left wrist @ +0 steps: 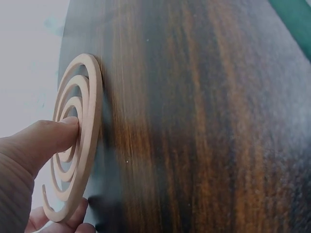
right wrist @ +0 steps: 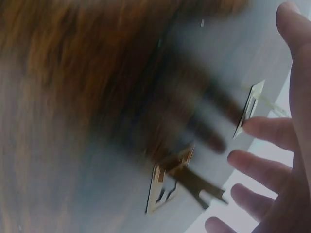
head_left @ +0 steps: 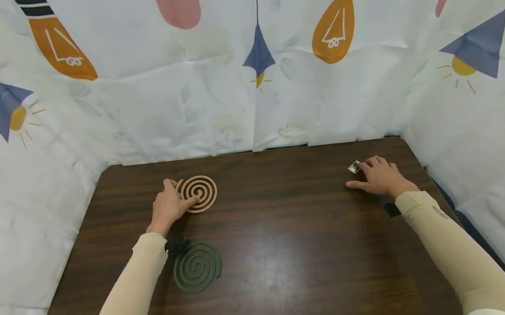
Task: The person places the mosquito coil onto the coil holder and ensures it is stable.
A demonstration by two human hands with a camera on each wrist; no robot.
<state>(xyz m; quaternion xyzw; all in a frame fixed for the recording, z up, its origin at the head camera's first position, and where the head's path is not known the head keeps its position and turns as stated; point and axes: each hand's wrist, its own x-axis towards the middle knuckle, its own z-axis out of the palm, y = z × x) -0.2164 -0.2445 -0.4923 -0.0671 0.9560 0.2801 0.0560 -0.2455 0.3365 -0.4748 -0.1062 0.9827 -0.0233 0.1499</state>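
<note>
A tan mosquito coil point(head_left: 214, 192) lies toward the back left of the table. My left hand point(head_left: 168, 207) grips its left side; in the left wrist view the thumb point(left wrist: 58, 133) presses on its top face and other fingers point(left wrist: 68, 224) curl under its lower edge. A green mosquito coil point(head_left: 197, 268) lies flat nearer me. At the back right, my right hand point(head_left: 381, 179) is spread with fingers extended beside a small metal coil stand point(head_left: 354, 167). The right wrist view shows two such stands, one upright-pronged point(right wrist: 171, 179), another point(right wrist: 250, 108) by a fingertip.
The brown wooden table point(head_left: 279, 227) has rounded back corners. A white cloth point(head_left: 228, 108) printed with lamps and bulbs hangs behind it and along both sides. Dark wrist cameras point(head_left: 177, 244) sit on the wrists, the left one close to the green coil.
</note>
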